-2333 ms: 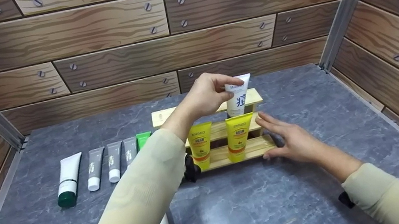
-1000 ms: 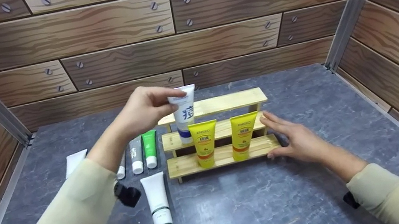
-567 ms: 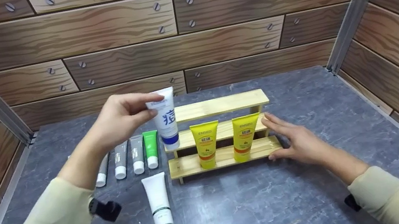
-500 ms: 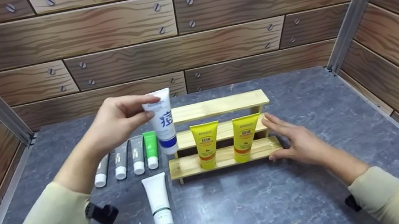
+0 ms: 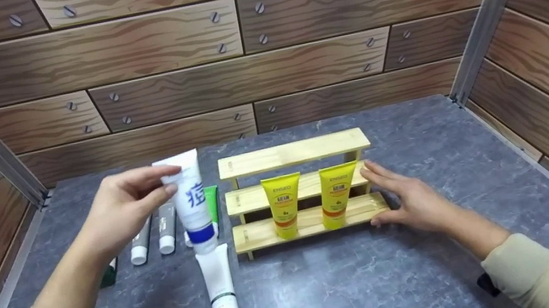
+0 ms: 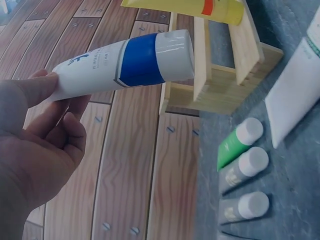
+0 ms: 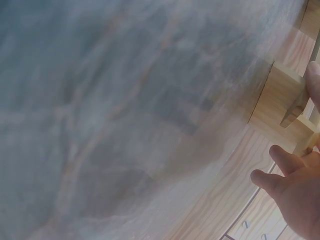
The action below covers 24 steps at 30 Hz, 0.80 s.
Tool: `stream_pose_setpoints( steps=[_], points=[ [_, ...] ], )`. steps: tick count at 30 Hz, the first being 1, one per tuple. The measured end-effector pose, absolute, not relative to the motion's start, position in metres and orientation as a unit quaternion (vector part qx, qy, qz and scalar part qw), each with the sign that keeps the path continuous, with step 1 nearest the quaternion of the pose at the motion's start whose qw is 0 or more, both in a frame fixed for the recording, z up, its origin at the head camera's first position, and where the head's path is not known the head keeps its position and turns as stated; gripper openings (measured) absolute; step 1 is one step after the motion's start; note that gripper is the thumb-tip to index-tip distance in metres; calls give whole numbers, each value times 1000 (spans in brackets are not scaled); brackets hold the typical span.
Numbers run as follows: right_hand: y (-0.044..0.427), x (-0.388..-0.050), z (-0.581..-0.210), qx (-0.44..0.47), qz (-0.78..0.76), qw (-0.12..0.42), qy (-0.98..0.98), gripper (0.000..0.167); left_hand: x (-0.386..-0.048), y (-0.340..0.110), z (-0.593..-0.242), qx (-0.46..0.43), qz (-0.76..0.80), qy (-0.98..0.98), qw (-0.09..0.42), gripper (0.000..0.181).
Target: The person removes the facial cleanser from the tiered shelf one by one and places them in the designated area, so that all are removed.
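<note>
My left hand [image 5: 122, 207] pinches a white squeeze tube [image 5: 192, 201] with a blue band near its flat end, cap downward, held in the air left of the stepped wooden rack [image 5: 291, 154]. In the left wrist view the thumb and fingers lie on either side of the tube's end. With fairly straight, spread fingers, my right hand [image 5: 416, 202] touches the right end of the rack. Two yellow tubes [image 5: 283, 205] stand cap down on the rack's lowest step. Directly below the held tube lies a white tube with a dark green cap [image 5: 219, 280].
Left of the rack, grey tubes [image 5: 167, 227] and a green tube [image 5: 213, 209] lie in a row, partly hidden behind the held tube. A dark green cap [image 5: 108, 276] shows beside my left wrist. Wood-patterned walls [image 5: 149, 41] enclose the grey marbled table [image 5: 331, 295].
The white and blue tube has moved in my left hand from above the rack's right part to the left, then lower and closer. My right hand stays at the rack's end.
</note>
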State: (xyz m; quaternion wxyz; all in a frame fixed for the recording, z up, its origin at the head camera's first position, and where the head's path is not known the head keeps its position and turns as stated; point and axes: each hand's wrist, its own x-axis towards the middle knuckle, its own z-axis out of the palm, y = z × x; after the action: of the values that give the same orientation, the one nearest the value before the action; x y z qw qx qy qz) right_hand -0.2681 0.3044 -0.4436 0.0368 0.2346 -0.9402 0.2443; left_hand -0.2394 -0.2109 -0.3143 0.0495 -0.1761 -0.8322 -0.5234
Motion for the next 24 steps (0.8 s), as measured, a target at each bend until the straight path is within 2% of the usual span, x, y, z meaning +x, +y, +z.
stream_pose_setpoints(
  steps=[6,14,24],
  points=[
    [305,-266,-444,233,242,34,-941,104,-227,-224,-324,-134,-549,-825,35,33],
    [305,-267,-444,247,238,51,-938,101,-218,-234,-339,-122,-597,-792,31,35],
    [305,-266,-444,238,245,42,-939,101,-213,-240,-364,-98,-627,-773,3,37]
  ],
)
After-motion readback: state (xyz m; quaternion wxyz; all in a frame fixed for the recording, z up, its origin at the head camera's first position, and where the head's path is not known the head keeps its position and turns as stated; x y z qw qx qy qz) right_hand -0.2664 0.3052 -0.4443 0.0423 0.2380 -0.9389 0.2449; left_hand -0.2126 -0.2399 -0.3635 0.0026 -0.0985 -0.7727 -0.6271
